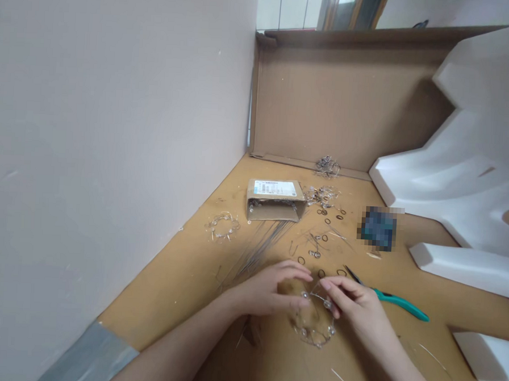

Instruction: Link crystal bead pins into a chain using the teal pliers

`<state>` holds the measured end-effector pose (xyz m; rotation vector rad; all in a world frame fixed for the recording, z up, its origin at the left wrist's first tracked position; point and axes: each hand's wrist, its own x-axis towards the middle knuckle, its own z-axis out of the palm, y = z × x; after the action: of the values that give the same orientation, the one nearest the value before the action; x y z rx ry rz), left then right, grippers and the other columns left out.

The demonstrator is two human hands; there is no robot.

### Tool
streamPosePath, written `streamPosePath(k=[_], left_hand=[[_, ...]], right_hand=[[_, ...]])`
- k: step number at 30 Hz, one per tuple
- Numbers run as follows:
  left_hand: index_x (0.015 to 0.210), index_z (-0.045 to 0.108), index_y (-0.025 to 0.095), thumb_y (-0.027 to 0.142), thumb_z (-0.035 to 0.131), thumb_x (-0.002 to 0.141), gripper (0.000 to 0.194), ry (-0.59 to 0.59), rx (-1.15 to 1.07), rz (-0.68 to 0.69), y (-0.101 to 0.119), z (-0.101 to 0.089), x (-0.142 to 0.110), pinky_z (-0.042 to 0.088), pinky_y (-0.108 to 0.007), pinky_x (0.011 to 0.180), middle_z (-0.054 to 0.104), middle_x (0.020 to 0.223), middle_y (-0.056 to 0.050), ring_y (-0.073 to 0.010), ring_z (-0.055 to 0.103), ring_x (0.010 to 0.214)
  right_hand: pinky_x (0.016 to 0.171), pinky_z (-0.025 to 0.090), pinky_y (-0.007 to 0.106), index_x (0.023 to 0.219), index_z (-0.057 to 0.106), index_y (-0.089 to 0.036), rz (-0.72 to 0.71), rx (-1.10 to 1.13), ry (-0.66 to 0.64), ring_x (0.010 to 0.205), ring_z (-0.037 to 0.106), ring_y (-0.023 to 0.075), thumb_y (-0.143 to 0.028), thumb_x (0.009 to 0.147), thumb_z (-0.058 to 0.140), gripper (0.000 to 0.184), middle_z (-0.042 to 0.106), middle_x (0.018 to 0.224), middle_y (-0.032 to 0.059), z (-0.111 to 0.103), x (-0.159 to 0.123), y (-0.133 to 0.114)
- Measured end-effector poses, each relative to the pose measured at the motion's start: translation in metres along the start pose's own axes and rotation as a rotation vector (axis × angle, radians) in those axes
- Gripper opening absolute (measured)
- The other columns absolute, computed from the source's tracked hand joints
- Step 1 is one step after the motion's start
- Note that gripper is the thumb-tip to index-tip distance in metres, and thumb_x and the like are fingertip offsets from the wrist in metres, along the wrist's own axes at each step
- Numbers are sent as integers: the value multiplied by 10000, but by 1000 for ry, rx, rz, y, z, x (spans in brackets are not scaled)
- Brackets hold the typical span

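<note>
A beaded wire ring [318, 344] with clear beads hangs between my hands, just above the tabletop. My right hand [355, 304] pinches it at the upper right, thumb and fingertips closed on the wire. Opposite, my left hand [270, 288] has its thumb and fingers apart; the thumb tip is beside a bead on the ring, and whether it touches is unclear. Close to my right hand lie pliers with teal handles [402, 304], partly covered by that hand. Small dark rings [322, 273] are scattered just beyond my fingertips.
A small cardboard box [274, 211] lies open toward me, with loose straight wires [269, 242] before it. Another beaded ring [224, 227] rests left. Tangled wire pieces [327, 166] sit at the back. White foam blocks [459, 269] border the right; a pale wall [113, 120] borders the left.
</note>
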<state>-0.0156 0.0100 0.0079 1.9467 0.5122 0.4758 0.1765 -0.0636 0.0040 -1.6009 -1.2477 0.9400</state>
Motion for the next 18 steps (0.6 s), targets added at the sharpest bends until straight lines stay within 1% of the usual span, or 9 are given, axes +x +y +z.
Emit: streamPosePath(k=[1,2,4,6,8,11,13,15,18], left_hand=[[1093,607,210,362,579,796,335,31,-14,-8,-2,1,1,394,-292,918,585,1126,-61,-173,534,1034],[1039,630,195,345,551,815,282,40,-28,-43,-4,4,3,430,-263,831,625,996,-47,-149,569,911],[971,648,174,306,574,790,236,71,-63,-125,-11,11,5,435,-219,690,635,834,-18,-117,562,745],[897,653,148,262,609,751,191,54,-129,-183,-17,17,7,403,-191,595,622,752,-2,-94,524,648],[855,645,140,220,591,750,142,67,-172,-188,-20,20,8,388,-181,583,596,702,14,-82,499,624],[802,625,144,188,568,748,90,116,-151,-197,-20,20,9,372,-174,563,534,628,36,-76,465,597],[778,608,146,172,557,745,66,143,-126,-213,-19,19,9,367,-175,552,515,608,41,-76,456,582],[771,591,144,152,544,742,56,154,-152,-231,-19,20,9,377,-182,558,523,613,39,-78,472,579],[814,569,145,135,538,742,79,154,-230,-237,-19,21,9,401,-193,582,538,656,34,-82,508,598]], right_hand=[[448,368,236,713,675,-172,-1,-5,-21,400,442,103,-498,720,593,337,481,416,-47,3,1,2],[455,375,237,709,677,-175,-4,-10,-40,405,452,106,-493,726,590,331,486,415,-46,6,2,4],[479,400,244,710,683,-180,-16,-25,-64,437,485,116,-480,735,583,317,522,442,-35,11,3,8],[517,431,254,735,691,-182,-34,-47,-75,488,527,130,-466,745,573,307,576,500,-16,13,4,12],[545,454,266,803,695,-180,-53,-77,-78,534,559,143,-459,761,550,317,618,564,1,12,4,15],[597,470,280,899,672,-180,-94,-163,-66,626,589,162,-439,770,538,318,652,678,27,8,4,19],[617,463,281,855,664,-196,-134,-252,-77,661,588,168,-397,739,581,246,649,718,29,5,3,19],[614,448,279,772,652,-215,-175,-346,-99,663,580,172,-344,709,608,150,637,716,20,4,1,17],[602,429,280,724,630,-228,-220,-461,-110,642,573,174,-300,726,576,90,621,683,9,7,-3,10]])
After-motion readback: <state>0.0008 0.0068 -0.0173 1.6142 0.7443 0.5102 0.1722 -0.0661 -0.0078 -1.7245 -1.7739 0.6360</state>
